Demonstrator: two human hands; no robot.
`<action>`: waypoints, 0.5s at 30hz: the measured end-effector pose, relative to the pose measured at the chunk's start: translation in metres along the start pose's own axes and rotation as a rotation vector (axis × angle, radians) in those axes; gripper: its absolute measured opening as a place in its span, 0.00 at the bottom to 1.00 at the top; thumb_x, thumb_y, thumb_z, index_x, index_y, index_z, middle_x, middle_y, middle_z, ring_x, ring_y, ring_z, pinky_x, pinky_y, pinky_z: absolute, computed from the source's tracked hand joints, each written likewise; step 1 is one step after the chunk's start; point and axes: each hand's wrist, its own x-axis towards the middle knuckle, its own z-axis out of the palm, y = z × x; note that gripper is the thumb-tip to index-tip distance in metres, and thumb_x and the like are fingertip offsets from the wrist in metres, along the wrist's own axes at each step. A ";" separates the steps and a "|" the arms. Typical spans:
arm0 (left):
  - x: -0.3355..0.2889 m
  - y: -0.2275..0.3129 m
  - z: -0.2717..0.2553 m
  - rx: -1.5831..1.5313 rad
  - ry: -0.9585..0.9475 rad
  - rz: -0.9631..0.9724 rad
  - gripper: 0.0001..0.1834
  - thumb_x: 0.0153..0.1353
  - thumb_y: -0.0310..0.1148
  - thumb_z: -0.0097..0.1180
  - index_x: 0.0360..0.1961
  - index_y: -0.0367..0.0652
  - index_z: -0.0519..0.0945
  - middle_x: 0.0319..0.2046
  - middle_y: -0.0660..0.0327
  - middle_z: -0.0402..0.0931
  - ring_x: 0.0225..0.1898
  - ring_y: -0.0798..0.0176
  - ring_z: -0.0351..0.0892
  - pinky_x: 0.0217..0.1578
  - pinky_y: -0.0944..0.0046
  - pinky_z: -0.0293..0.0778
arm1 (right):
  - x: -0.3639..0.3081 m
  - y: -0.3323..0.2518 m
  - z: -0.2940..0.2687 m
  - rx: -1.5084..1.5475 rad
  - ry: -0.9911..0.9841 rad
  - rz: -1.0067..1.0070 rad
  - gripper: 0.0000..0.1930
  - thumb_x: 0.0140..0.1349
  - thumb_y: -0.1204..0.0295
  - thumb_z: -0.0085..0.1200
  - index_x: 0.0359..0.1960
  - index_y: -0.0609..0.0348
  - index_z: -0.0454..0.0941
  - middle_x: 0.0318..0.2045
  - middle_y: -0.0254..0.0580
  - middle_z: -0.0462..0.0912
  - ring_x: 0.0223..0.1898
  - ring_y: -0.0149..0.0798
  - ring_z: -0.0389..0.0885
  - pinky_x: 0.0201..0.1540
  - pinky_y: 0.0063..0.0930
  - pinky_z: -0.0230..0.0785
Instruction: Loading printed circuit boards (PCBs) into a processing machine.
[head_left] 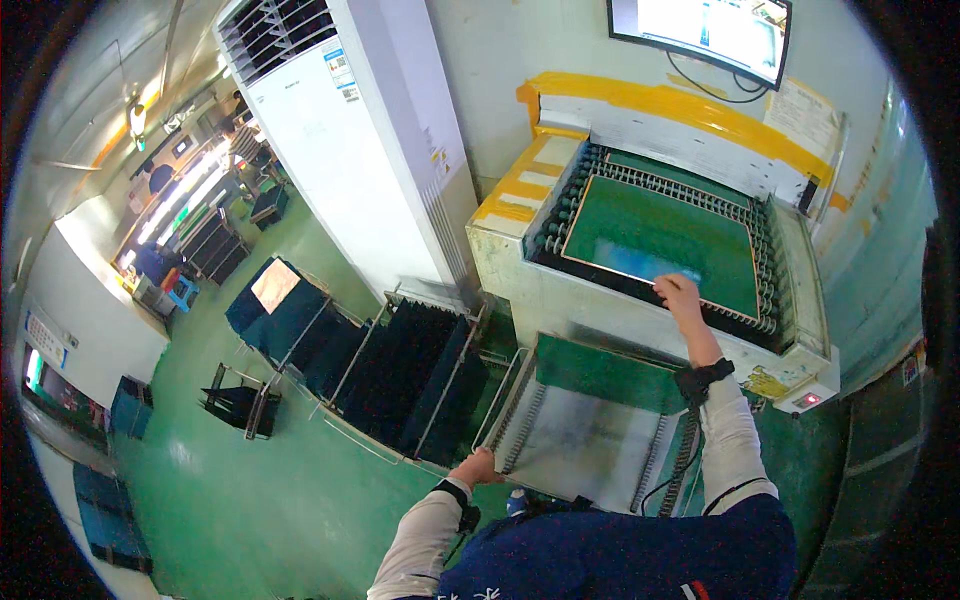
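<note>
A large flat green board [670, 235] with a copper-coloured edge lies on the roller conveyor [775, 290] of a machine in front of me. My right hand [680, 292] is at the board's near edge, its fingers curled closed on that edge. Below the machine stands a slotted metal rack [520, 400] with coiled side rails, close to my body. A second green panel [600, 375] shows in the rack's far part, with a pale grey sheet surface [585, 440] nearer me. My left hand [477, 467] is closed around the rack's left near side.
Left of the rack stand carts of dark upright panels [405, 370], one topped by a pale orange sheet [274, 285]. A tall white air conditioner [350, 140] stands behind them. A small black rack [240, 405] sits on the green floor. A monitor [700, 35] hangs above the machine.
</note>
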 end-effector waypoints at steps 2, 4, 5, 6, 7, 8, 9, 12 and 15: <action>-0.002 0.006 -0.001 0.045 0.054 0.027 0.48 0.43 0.55 0.66 0.56 0.28 0.64 0.57 0.38 0.61 0.55 0.39 0.69 0.53 0.50 0.70 | 0.010 0.027 -0.002 -0.596 0.187 -0.409 0.15 0.58 0.61 0.52 0.44 0.51 0.77 0.41 0.39 0.82 0.44 0.45 0.77 0.48 0.41 0.68; 0.011 -0.013 0.021 0.109 0.061 0.034 0.47 0.43 0.54 0.66 0.55 0.28 0.65 0.57 0.38 0.61 0.55 0.39 0.69 0.54 0.50 0.69 | 0.003 0.018 0.014 -0.720 0.126 -0.322 0.16 0.57 0.60 0.53 0.47 0.47 0.77 0.49 0.38 0.77 0.52 0.49 0.71 0.54 0.48 0.62; 0.041 -0.042 0.046 0.160 0.042 0.037 0.47 0.43 0.54 0.67 0.55 0.28 0.65 0.57 0.38 0.61 0.55 0.39 0.69 0.54 0.50 0.69 | 0.000 0.009 0.022 -0.775 0.093 -0.284 0.17 0.56 0.60 0.53 0.48 0.46 0.77 0.53 0.38 0.75 0.55 0.51 0.68 0.57 0.51 0.59; 0.058 -0.057 0.058 0.218 0.018 0.051 0.47 0.43 0.53 0.67 0.55 0.28 0.65 0.57 0.38 0.62 0.54 0.39 0.69 0.54 0.50 0.69 | 0.000 0.008 0.024 -0.760 0.090 -0.281 0.18 0.57 0.59 0.53 0.49 0.45 0.76 0.55 0.38 0.73 0.57 0.51 0.66 0.58 0.53 0.57; 0.052 -0.044 0.048 0.178 0.027 0.032 0.47 0.43 0.53 0.67 0.55 0.28 0.65 0.56 0.38 0.62 0.54 0.39 0.69 0.54 0.50 0.69 | 0.000 0.012 0.021 -0.762 0.096 -0.267 0.19 0.57 0.59 0.53 0.50 0.44 0.76 0.57 0.38 0.71 0.59 0.51 0.64 0.59 0.54 0.55; 0.021 -0.010 0.019 0.145 0.028 0.016 0.47 0.43 0.53 0.67 0.55 0.27 0.65 0.56 0.39 0.62 0.54 0.39 0.69 0.54 0.50 0.69 | 0.000 0.020 0.015 -0.764 0.105 -0.242 0.19 0.57 0.58 0.53 0.51 0.44 0.75 0.59 0.38 0.68 0.60 0.51 0.62 0.61 0.55 0.53; -0.004 0.007 0.001 0.103 0.038 -0.019 0.47 0.43 0.53 0.67 0.55 0.27 0.65 0.56 0.39 0.62 0.54 0.39 0.70 0.54 0.50 0.69 | 0.004 0.022 0.015 -0.775 0.096 -0.253 0.20 0.57 0.58 0.53 0.52 0.43 0.74 0.59 0.38 0.68 0.60 0.51 0.62 0.61 0.55 0.53; 0.009 -0.008 0.012 0.137 0.020 0.042 0.48 0.42 0.54 0.67 0.54 0.25 0.65 0.56 0.38 0.62 0.53 0.39 0.70 0.53 0.49 0.70 | 0.026 0.025 0.012 -0.781 0.053 -0.261 0.22 0.57 0.57 0.53 0.53 0.42 0.73 0.59 0.38 0.68 0.60 0.52 0.63 0.60 0.54 0.55; 0.013 -0.014 0.020 0.106 0.056 0.008 0.48 0.42 0.54 0.67 0.54 0.24 0.65 0.55 0.36 0.63 0.53 0.39 0.71 0.52 0.50 0.71 | 0.043 0.027 0.007 -0.753 0.014 -0.249 0.22 0.57 0.58 0.53 0.54 0.43 0.73 0.60 0.39 0.68 0.60 0.53 0.63 0.60 0.53 0.56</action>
